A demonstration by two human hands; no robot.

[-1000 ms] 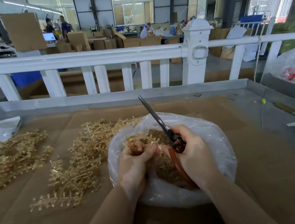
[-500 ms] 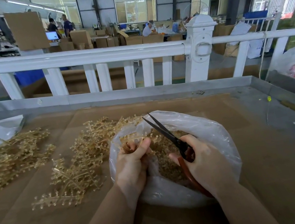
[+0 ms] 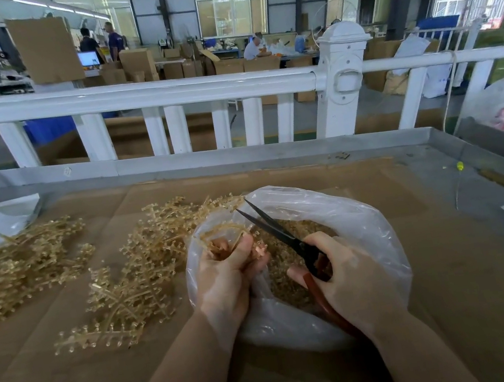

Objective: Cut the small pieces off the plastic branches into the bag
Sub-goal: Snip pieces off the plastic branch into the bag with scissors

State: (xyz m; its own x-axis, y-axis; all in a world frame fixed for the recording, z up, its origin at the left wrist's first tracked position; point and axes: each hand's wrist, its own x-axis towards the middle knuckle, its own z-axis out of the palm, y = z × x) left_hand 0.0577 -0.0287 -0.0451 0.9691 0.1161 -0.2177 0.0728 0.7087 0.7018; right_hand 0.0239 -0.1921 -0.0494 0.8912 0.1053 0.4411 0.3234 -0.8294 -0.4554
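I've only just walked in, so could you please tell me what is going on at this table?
A person is trimming plastic branches over a clear bag. The left hand grips a branch above the bag's mouth, and the right hand holds scissors with the blades open beside it. Cut pieces already lie in the bag. More branches wait in piles on the cardboard to the left.
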